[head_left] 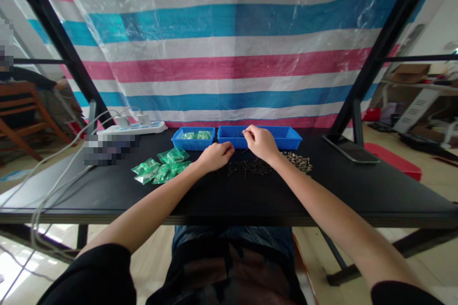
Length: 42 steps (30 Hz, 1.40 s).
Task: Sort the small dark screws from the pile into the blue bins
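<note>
My right hand point(260, 143) is closed in a pinch just in front of the long blue bin point(288, 139); a thin dark piece that looks like a screw shows at its fingertips. My left hand point(215, 156) has its fingers curled together above the tabletop, and whatever they hold is hidden. Between and below the hands lies a loose pile of dark screws point(256, 167). Small shiny metal pieces point(299, 162) are heaped right of it, partly behind my right wrist. Left of my left hand lie several green-printed clear plastic packets point(161, 167). More packets sit in the small blue bin point(193, 144).
A white power strip point(153, 127) with plugged-in chargers stands at the back left, its cables trailing over the table edge. At the right lies a phone point(350, 148). Black frame posts and a striped sheet point(229, 66) close off the back. A person sits far left.
</note>
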Each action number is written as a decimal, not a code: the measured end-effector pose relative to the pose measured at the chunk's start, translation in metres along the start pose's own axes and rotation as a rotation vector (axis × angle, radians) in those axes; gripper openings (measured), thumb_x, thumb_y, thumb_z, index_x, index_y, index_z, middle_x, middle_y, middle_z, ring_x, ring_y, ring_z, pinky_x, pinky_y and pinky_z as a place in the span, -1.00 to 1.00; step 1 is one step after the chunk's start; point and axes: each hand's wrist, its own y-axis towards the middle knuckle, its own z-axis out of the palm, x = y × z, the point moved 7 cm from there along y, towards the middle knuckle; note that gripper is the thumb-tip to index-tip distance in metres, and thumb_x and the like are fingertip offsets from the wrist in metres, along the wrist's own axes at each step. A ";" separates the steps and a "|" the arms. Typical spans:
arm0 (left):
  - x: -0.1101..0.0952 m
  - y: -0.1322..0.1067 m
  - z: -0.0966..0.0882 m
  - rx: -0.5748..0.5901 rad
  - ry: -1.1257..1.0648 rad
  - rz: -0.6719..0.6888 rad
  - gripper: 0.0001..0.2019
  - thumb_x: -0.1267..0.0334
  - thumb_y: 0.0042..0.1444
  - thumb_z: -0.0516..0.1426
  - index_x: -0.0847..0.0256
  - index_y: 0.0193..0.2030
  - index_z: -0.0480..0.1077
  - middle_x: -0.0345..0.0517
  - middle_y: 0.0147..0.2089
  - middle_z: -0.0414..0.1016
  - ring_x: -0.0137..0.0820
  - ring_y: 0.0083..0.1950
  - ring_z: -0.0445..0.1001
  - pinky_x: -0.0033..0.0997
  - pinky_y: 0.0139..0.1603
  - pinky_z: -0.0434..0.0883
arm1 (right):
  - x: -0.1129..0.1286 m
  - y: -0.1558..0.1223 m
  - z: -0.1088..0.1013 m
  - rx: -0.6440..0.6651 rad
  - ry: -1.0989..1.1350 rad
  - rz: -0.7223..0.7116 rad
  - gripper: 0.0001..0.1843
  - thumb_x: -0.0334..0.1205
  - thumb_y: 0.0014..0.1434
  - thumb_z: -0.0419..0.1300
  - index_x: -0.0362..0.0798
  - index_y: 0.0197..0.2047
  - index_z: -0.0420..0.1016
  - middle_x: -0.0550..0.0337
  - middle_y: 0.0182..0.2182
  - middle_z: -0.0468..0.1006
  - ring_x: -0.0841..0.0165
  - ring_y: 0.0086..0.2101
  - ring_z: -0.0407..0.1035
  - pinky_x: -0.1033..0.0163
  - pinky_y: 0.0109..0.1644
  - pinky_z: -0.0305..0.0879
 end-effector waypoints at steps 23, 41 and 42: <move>-0.012 -0.004 0.008 0.143 0.082 0.106 -0.81 0.18 0.04 0.07 0.10 -0.20 0.41 -0.22 -0.37 0.48 -0.40 -0.35 0.43 -0.49 -0.39 0.27 | -0.044 0.000 0.004 0.020 -0.115 0.282 -0.78 -0.11 0.16 0.07 -0.03 -0.28 0.48 0.08 -0.40 0.53 0.24 -0.33 0.40 0.27 -0.33 0.19; -0.010 -0.004 0.010 0.151 0.068 0.087 -0.81 0.20 0.02 0.07 0.11 -0.23 0.42 -0.21 -0.35 0.50 -0.39 -0.32 0.45 -0.49 -0.36 0.29 | 0.015 -0.010 0.012 -0.108 0.143 -0.127 -0.62 -0.60 -0.07 -0.05 -0.13 -0.20 0.35 -0.01 -0.26 0.27 0.22 -0.19 0.22 0.14 -0.03 0.20; -0.010 -0.004 0.010 0.148 0.066 0.089 -0.81 0.20 0.02 0.07 0.11 -0.23 0.42 -0.22 -0.35 0.50 -0.39 -0.33 0.44 -0.49 -0.36 0.29 | 0.013 -0.009 0.011 -0.123 0.134 -0.120 -0.63 -0.60 -0.08 -0.05 -0.12 -0.21 0.36 0.00 -0.26 0.27 0.21 -0.19 0.21 0.13 -0.03 0.20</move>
